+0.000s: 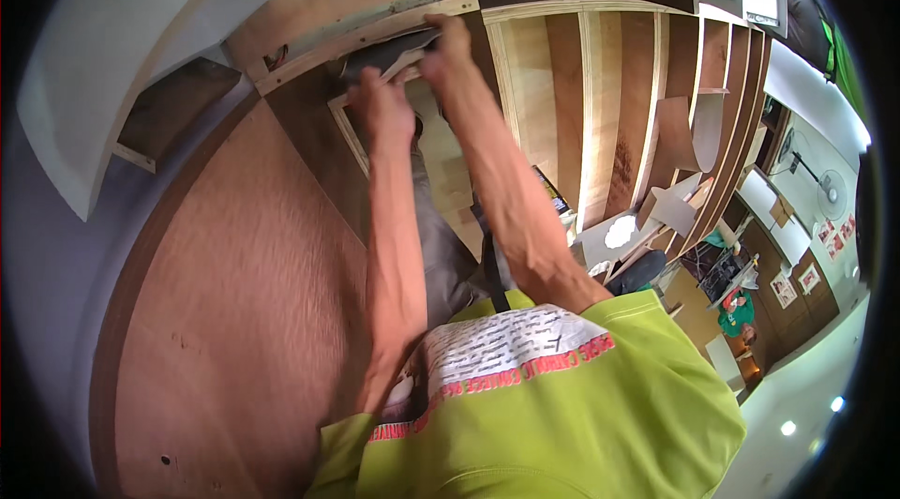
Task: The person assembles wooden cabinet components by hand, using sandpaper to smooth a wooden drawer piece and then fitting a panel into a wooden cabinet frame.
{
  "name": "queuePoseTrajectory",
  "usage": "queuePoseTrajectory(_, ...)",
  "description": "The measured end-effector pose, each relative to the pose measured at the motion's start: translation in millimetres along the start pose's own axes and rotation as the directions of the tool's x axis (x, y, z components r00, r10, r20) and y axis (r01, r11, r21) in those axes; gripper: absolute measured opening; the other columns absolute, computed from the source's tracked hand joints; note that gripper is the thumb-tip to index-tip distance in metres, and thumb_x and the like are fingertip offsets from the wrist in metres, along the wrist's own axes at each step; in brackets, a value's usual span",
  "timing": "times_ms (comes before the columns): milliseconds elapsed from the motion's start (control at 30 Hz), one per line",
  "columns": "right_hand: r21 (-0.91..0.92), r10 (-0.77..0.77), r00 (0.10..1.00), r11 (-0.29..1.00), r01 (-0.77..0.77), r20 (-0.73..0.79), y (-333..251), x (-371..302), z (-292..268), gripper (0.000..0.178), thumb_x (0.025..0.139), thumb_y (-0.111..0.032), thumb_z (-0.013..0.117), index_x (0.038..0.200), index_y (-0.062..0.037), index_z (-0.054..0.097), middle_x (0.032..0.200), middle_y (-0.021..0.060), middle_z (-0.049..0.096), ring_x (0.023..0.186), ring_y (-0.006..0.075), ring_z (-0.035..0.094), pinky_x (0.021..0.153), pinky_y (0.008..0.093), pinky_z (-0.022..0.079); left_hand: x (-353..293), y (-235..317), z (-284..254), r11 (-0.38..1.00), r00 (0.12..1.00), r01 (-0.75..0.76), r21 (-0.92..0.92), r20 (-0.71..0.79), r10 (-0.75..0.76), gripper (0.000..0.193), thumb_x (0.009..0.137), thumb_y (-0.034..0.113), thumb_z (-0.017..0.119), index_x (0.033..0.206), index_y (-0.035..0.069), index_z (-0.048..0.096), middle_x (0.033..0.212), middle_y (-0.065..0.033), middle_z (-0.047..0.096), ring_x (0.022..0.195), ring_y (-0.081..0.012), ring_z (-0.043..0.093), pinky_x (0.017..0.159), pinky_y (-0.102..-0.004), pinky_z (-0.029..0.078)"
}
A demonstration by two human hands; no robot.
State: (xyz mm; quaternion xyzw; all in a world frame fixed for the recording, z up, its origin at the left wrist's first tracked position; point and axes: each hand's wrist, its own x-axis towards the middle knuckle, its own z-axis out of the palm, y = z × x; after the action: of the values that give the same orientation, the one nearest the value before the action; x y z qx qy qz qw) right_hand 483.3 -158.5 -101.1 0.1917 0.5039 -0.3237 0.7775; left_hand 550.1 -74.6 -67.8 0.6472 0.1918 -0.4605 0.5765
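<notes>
Up at the wooden frame, both arms reach forward to a thin, curled dark sheet (380, 52) with a pale underside. My left hand (382, 107) is closed at its near edge, fingers bent over it. Farther up and to the right, my right hand (448, 53) grips the sheet's right end. The sheet lies just below a pale wooden batten (366, 39) and above a framed opening in a dark panel (323, 157). Part of the sheet is hidden behind my fingers.
A large reddish-brown plywood panel (234, 311) stands at the left beside a white curved piece (103, 68). Open wooden shelving (586, 114) runs along the right, with loose offcuts (675, 208) near it. Farther right are a fan (827, 185) and another person (738, 313).
</notes>
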Motion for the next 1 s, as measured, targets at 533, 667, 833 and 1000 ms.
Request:
queuePoseTrajectory(533,0.037,-0.088,0.966,0.994,0.1,-0.243,70.4,29.8,19.4,0.033,0.082,-0.021,0.048,0.107,0.0009,0.054,0.114,0.0217,0.052,0.108,0.0387,0.046,0.097,0.0582,0.036,35.6,41.3,-83.0,0.993,0.987,-0.058,0.104,0.158,0.041,0.037,0.096,0.025,0.037,0.106,-0.005,0.056,0.114,-0.0189,0.06,0.109,-0.0292,0.057,0.096,-0.0427,0.046)
queuePoseTrajectory(667,0.088,-0.044,0.986,0.994,0.058,-0.158,18.1,-21.7,23.4,0.043,0.084,-0.023,0.045,0.114,0.0057,0.053,0.121,0.0292,0.049,0.114,0.0496,0.045,0.092,0.0765,0.026,17.6,6.7,-34.3,0.643,0.937,-0.344,0.685,0.203,0.285,0.034,0.092,0.024,0.046,0.097,-0.006,0.06,0.105,-0.0199,0.063,0.099,-0.0303,0.061,0.087,-0.044,0.049)
queuePoseTrajectory(833,-0.008,-0.128,0.927,0.991,0.134,-0.352,36.2,27.0,1.6,0.04,0.085,-0.022,0.043,0.113,0.0051,0.051,0.123,0.0274,0.046,0.113,0.0446,0.045,0.094,0.0676,0.03,52.6,-2.3,-54.5,0.97,0.933,-0.073,0.233,0.359,-0.017,0.034,0.091,0.02,0.045,0.105,-0.009,0.057,0.11,-0.0204,0.061,0.098,-0.0294,0.061,0.088,-0.0458,0.05)
queuePoseTrajectory(1000,-0.001,-0.147,0.976,0.989,0.148,-0.158,112.5,60.5,-3.9,0.027,0.083,-0.022,0.046,0.096,-0.0024,0.057,0.109,0.0216,0.051,0.101,0.0361,0.048,0.096,0.0578,0.036,49.3,36.5,-91.3,0.976,0.975,-0.112,0.186,0.209,0.072,0.031,0.088,0.012,0.049,0.111,-0.008,0.055,0.116,-0.0234,0.058,0.103,-0.0323,0.06,0.087,-0.0484,0.052)
